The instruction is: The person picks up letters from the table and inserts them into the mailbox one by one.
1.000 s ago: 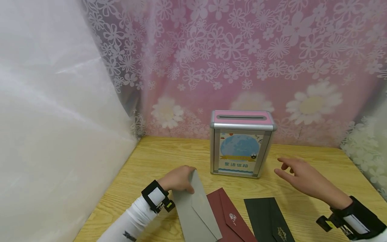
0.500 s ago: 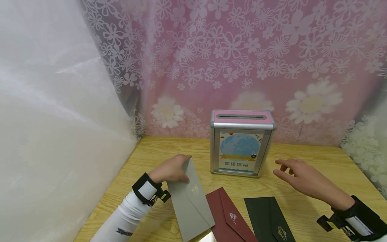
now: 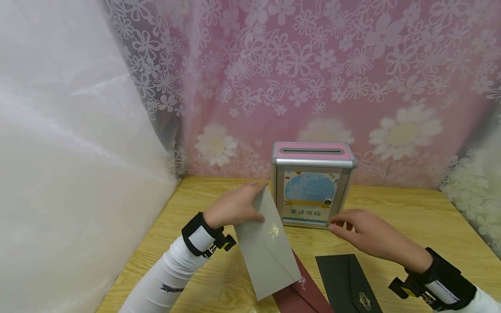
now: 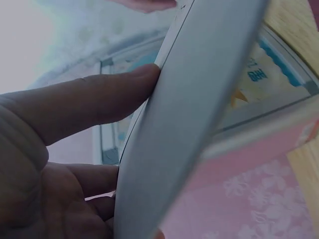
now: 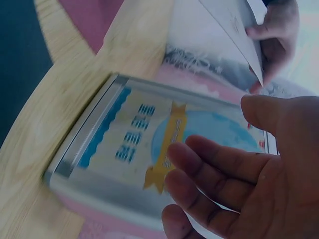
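Note:
My left hand [image 3: 235,206] pinches a grey envelope [image 3: 266,248] by its upper end, thumb on the flap side. The envelope is tilted, its gold emblem faces up, and it overlaps a dark red envelope [image 3: 303,300]. In the left wrist view, the thumb [image 4: 114,97] presses on the grey envelope [image 4: 199,94], seen nearly edge-on. My right hand [image 3: 369,232] hovers by the lower right corner of a letter box [image 3: 313,164], fingers loosely bent and holding nothing. The box has a pink top with a slot. In the right wrist view, my fingers [image 5: 219,174] overlap its front panel.
A black envelope [image 3: 346,280] with a gold emblem lies on the wooden table [image 3: 219,278], right of the red one. Behind the box hangs a pink flowered curtain [image 3: 274,87]. A white sheet [image 3: 70,174] borders the left side.
My left hand has lifted the grey envelope, first slightly left, then up and right toward the box. My right hand has moved left to the box's corner.

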{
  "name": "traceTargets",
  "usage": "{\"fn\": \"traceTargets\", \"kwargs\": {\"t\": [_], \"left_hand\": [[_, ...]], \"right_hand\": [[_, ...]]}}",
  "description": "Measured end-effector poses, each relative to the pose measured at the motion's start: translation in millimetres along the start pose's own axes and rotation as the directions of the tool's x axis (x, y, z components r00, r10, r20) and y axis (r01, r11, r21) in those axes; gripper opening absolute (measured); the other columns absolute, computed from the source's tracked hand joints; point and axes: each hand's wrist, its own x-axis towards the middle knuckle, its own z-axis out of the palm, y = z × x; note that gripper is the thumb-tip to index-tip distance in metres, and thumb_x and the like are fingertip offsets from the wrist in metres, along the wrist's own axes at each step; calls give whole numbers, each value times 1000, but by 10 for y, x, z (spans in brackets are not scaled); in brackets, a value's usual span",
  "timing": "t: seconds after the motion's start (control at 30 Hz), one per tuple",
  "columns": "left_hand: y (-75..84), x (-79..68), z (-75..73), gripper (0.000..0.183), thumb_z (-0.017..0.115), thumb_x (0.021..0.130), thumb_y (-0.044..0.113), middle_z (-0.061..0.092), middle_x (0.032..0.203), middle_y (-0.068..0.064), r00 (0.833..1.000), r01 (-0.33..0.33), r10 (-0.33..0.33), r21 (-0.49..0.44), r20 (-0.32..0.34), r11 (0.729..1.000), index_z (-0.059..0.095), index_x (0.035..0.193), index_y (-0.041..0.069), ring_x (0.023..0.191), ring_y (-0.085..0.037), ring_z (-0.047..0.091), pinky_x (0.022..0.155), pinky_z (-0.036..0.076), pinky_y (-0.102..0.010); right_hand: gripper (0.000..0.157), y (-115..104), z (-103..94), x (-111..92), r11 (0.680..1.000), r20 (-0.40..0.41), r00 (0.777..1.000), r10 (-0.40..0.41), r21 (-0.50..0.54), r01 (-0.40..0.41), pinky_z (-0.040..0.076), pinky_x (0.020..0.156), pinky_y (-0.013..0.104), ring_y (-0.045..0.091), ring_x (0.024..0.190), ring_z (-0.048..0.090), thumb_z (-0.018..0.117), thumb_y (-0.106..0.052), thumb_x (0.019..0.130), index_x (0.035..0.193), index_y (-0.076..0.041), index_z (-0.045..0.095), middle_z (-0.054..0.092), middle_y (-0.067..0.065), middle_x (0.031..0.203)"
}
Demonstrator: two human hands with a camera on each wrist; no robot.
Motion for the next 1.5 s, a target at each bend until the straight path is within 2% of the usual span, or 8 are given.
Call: {"fn": "traceTargets", "kwargs": {"t": [0.3, 0.5, 0.63, 0.8, 1.0, 1.23, 1.33, 1.5], "left_hand": [[381, 41, -63, 91, 80, 74, 32, 44, 140, -9, 996, -69, 72, 52, -49, 996, 32, 149, 13, 106, -16, 49, 77, 53, -34], [541, 63, -36, 91, 79, 76, 31, 51, 125, -7, 979, -166, 178, 115, -99, 979, 29, 149, 11, 90, -11, 50, 65, 52, -28], [585, 85, -7, 88, 78, 77, 29, 50, 109, -3, 958, -213, 238, 159, -161, 964, 31, 148, 7, 77, -8, 46, 53, 47, -23], [575, 110, 14, 82, 76, 79, 27, 50, 109, -4, 934, -234, 267, 157, -236, 959, 34, 146, 7, 76, -8, 43, 56, 44, -22], [526, 92, -15, 77, 73, 82, 37, 53, 114, -4, 904, -221, 239, 92, -354, 971, 37, 145, 11, 86, -9, 48, 67, 49, -29], [430, 67, -11, 72, 66, 85, 46, 52, 101, 0, 832, -221, 159, -55, -531, 974, 40, 140, 7, 80, -7, 45, 60, 46, -27], [415, 96, 54, 67, 66, 86, 44, 53, 95, 1, 839, -237, 144, -114, -524, 965, 40, 137, 9, 76, -6, 44, 57, 44, -27], [416, 148, 207, 50, 65, 90, 33, 55, 90, 2, 886, -266, 161, -192, -435, 945, 46, 130, 9, 74, -5, 50, 58, 46, -23]], "right_hand": [[35, -182, 195, 183, 985, 71, 993, -95, 148, 84, 51, 62, 30, 6, 78, 54, 48, -45, 97, 120, -22, 61, 62, -10, 104], [22, -296, 281, 231, 956, 123, 977, -177, 256, 141, 50, 58, 28, 8, 72, 56, 50, -40, 98, 113, -28, 61, 64, -11, 91], [21, -321, 276, 218, 925, 109, 978, -178, 356, 128, 52, 58, 29, 10, 72, 59, 51, -31, 99, 116, -24, 60, 65, -7, 90], [26, -314, 241, 180, 894, 83, 985, -149, 437, 99, 56, 67, 33, 11, 85, 62, 51, -23, 100, 125, -18, 57, 66, -2, 103], [17, -319, 161, 158, 923, 45, 993, -111, 376, 86, 48, 56, 29, 13, 64, 56, 51, -25, 100, 112, -17, 60, 60, -1, 80], [18, -292, -24, 116, 954, -93, 995, -28, 294, 54, 44, 50, 29, 12, 53, 46, 51, -24, 99, 113, -16, 59, 51, 1, 67], [13, -273, -135, 128, 960, -159, 987, 1, 276, 43, 42, 49, 31, 14, 53, 43, 50, -23, 100, 107, -15, 57, 50, 4, 69], [16, -267, -290, 177, 968, -261, 965, -17, 238, 81, 46, 54, 33, 15, 63, 51, 49, -17, 100, 111, -9, 58, 57, 10, 81]]}}
